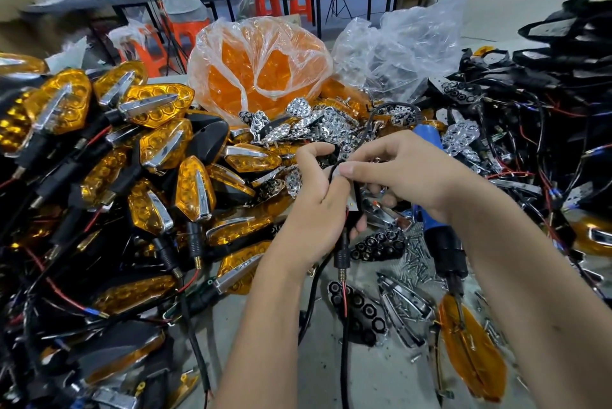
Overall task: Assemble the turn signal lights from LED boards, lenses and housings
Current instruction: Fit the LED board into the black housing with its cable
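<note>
Both hands on one black housing at table centre.
Left hand (316, 190) curled round black housing (356, 206), stem and wires hanging below; right hand (402, 173) pinching small LED board (337, 173) at housing top. Finished amber lights (139, 157) heaped left, bag of amber lenses (261, 67) behind, blue screwdriver (440, 236) lying right, loose screws (415, 259) just beside it.

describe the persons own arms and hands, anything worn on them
Both forearms are bare as far as the frame shows, with no sleeves in view. The left hand and right hand wear no gloves, and no rings, watch or wristband are visible. The fingernails look short and unpainted.
</note>
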The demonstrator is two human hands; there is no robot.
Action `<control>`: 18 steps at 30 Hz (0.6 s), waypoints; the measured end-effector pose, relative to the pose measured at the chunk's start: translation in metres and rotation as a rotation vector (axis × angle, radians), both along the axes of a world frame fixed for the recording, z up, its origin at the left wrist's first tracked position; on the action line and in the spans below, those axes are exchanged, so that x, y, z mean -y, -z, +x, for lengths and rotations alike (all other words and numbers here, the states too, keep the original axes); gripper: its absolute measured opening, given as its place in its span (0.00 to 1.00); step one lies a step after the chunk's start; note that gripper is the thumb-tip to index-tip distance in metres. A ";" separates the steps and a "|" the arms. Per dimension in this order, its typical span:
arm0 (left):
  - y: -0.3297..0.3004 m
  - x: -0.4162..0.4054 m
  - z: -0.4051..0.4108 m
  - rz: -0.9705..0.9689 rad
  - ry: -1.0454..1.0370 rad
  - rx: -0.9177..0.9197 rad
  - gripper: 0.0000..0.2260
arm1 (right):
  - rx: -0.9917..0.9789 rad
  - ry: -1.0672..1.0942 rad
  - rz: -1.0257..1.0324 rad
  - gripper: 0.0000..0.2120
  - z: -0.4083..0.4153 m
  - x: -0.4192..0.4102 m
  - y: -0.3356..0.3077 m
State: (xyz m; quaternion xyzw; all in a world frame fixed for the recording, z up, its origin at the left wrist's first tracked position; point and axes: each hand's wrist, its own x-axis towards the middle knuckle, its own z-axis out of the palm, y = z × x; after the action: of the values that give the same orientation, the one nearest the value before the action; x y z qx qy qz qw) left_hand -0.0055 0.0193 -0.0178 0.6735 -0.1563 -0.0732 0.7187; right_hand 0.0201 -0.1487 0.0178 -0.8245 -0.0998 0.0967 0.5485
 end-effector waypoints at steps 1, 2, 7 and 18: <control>0.000 0.000 0.000 0.005 0.011 0.005 0.09 | -0.017 -0.007 0.024 0.09 0.001 0.001 0.001; 0.000 0.000 0.000 0.011 0.020 0.007 0.09 | -0.032 -0.014 0.045 0.09 0.001 0.003 0.001; 0.002 0.003 -0.001 0.034 0.047 0.003 0.09 | -0.075 -0.024 0.066 0.10 0.004 0.007 0.006; -0.002 0.010 0.000 0.009 0.028 -0.119 0.15 | 0.076 0.074 0.050 0.07 0.007 0.008 0.008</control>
State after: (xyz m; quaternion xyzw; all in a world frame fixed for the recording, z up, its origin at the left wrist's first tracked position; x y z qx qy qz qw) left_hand -0.0054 0.0093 -0.0155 0.6690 -0.1222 -0.1241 0.7225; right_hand 0.0273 -0.1568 0.0099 -0.8168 -0.0925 0.0425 0.5679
